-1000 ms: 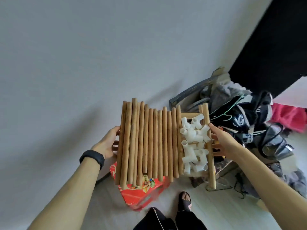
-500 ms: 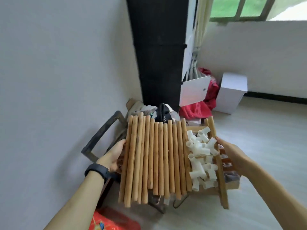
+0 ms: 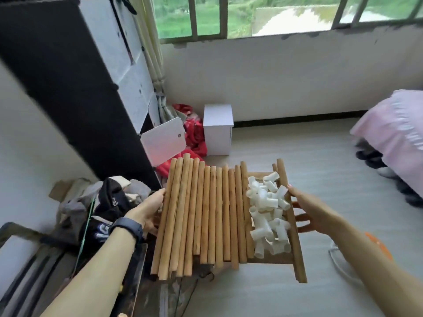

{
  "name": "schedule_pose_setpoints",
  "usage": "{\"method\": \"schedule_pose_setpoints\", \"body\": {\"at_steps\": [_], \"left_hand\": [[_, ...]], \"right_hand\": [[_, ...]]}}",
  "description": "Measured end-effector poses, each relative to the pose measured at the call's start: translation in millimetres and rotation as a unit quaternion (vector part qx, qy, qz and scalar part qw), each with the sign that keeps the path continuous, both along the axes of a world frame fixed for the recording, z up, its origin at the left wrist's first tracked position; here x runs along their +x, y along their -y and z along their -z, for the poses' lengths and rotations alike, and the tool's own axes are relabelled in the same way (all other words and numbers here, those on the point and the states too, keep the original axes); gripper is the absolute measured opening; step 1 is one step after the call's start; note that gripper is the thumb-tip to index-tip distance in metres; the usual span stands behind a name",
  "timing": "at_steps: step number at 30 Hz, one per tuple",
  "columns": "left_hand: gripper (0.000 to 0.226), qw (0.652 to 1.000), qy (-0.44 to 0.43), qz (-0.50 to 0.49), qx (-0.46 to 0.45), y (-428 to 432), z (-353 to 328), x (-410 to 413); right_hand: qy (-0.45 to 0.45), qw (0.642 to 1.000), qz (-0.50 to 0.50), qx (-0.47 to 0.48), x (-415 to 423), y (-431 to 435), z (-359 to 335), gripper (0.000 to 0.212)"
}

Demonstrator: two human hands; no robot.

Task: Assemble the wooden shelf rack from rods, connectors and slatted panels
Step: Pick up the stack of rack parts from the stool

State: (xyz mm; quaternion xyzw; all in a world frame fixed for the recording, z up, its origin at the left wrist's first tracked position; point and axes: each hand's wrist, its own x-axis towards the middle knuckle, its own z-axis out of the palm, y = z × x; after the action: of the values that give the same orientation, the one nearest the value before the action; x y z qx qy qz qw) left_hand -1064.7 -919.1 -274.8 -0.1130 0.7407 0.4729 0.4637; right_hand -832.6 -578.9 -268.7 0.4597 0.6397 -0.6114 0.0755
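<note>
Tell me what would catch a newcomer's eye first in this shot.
A row of wooden rods lying side by side on a slatted panel, held up mid-frame, draws the eye first, with a heap of white connectors beside them on the panel's right. The left hand and right hand hold the panel by its two sides above the pale floor. Behind, a barred window shows bright green across the top.

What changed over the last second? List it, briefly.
The person turned with the load: the view swung round to the window and open floor, both out of sight a second ago. Unchanged: left hand and right hand hold the slatted panel by its sides, with the rods and white connectors lying on it.
</note>
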Motion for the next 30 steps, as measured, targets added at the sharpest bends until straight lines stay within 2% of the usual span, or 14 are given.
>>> {"method": "schedule_pose_setpoints", "body": {"at_steps": [2, 6, 9, 12, 14, 21, 27, 30], "left_hand": [[0.069, 0.999, 0.020, 0.033, 0.014, -54, -2, -9], [0.064, 0.994, -0.019, 0.109, -0.016, -163, -2, -34], [0.054, 0.990, -0.022, 0.142, -0.001, -248, 5, -60], [0.060, 0.983, -0.046, 0.177, -0.015, -337, 7, -89], [0.067, 0.981, -0.039, 0.187, -0.019, -398, 2, -108], [0.066, 0.972, -0.065, 0.223, -0.029, -601, -23, -156], [0.077, 0.974, -0.064, 0.210, -0.047, -766, -7, -194], [0.076, 0.976, -0.067, 0.199, -0.056, -840, 3, -205]], "right_hand": [[0.000, 1.000, 0.026, -0.007, 9, -37, 5, 0.058], [0.006, 0.996, 0.083, -0.007, 16, -115, 12, 0.058], [0.011, 0.993, 0.116, -0.008, 9, -182, 13, 0.056], [0.004, 0.990, 0.141, -0.005, -7, -254, 7, 0.055], [0.008, 0.988, 0.156, -0.002, -18, -303, -2, 0.055], [0.004, 0.979, 0.202, 0.013, -47, -464, -31, 0.055], [-0.006, 0.975, 0.222, 0.009, -70, -611, -17, 0.067], [-0.004, 0.974, 0.228, 0.013, -84, -688, -11, 0.064]]}}
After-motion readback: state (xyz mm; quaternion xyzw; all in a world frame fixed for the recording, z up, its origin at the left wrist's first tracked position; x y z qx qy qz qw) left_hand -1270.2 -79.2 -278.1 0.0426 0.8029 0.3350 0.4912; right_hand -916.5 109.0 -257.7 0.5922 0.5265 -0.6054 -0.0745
